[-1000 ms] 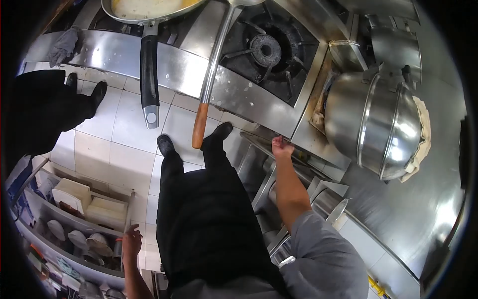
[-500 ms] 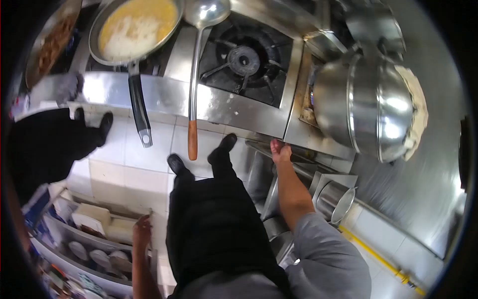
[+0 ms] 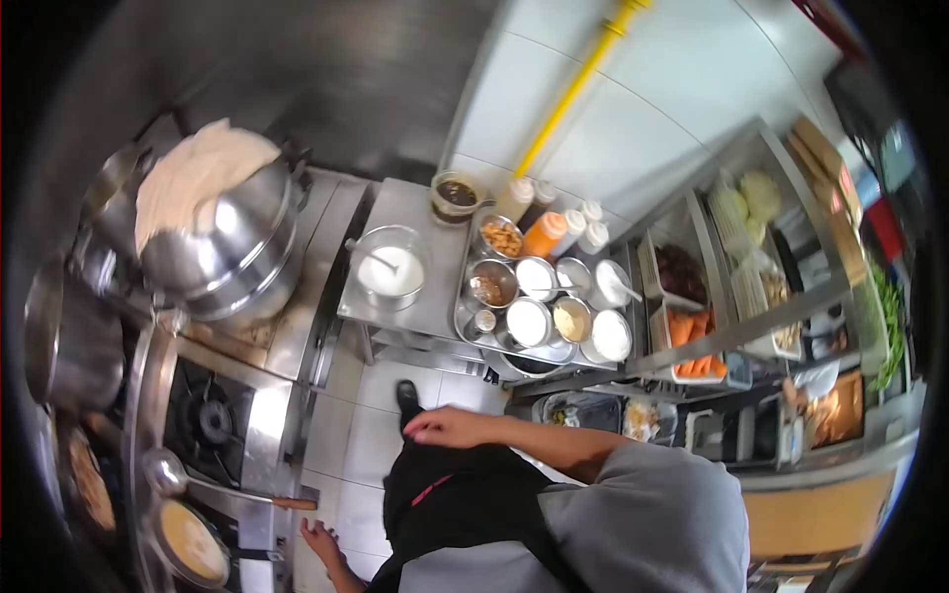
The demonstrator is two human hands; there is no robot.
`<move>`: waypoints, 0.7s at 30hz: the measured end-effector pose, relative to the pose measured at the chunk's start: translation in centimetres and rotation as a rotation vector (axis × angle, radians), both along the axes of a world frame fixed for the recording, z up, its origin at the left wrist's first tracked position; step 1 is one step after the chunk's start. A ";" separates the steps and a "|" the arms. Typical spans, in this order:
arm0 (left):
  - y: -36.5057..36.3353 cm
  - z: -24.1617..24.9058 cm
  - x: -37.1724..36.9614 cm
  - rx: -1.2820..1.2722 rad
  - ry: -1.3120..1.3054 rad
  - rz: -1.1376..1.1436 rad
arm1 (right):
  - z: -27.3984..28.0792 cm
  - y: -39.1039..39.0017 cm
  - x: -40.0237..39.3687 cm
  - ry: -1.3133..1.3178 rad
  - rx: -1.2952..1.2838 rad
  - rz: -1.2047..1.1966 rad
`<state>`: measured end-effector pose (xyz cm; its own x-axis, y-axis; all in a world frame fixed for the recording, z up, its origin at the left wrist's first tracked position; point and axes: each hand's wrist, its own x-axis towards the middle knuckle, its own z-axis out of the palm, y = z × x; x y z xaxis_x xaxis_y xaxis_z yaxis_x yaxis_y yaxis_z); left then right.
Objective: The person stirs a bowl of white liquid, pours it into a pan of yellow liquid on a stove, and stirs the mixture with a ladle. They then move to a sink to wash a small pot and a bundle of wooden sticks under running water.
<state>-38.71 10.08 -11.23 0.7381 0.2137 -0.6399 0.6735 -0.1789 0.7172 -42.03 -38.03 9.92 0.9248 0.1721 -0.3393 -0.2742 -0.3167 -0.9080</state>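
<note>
My right hand (image 3: 452,428) is in front of my black apron, fingers loosely bent, with nothing seen in it. At the lower left, my left hand (image 3: 320,541) hangs by the stove edge with its fingers apart, holding nothing. Just above it is the wooden handle end of a ladle (image 3: 295,503), whose metal bowl rests on the stove. Beside that, a frying pan (image 3: 193,544) holds a yellow and white creamy mix, its black handle pointing towards my left hand without visible contact.
A large steel pot (image 3: 252,242) with a cloth stands beyond the burner (image 3: 213,420). On the steel table (image 3: 361,306) are a container of white liquid (image 3: 395,269), a brown sauce tub (image 3: 456,196), squeeze bottles (image 3: 544,235) and several bowls. Shelves (image 3: 741,336) with vegetable bins stand right.
My view has turned right, from the stove to the side table and shelves. My right hand has left the stove's front edge and now is before my body.
</note>
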 end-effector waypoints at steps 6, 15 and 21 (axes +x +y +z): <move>0.9 2.0 0.0 0.051 0.181 -0.198 | 4.6 -15.6 -5.2 -0.329 0.082 -1.045; -7.4 4.1 -2.2 0.127 0.244 -0.454 | 4.7 -20.6 9.9 -0.277 -0.017 -0.679; -13.3 7.0 -5.1 0.140 -0.028 -0.411 | -3.4 -19.2 18.1 -0.151 -0.664 -0.251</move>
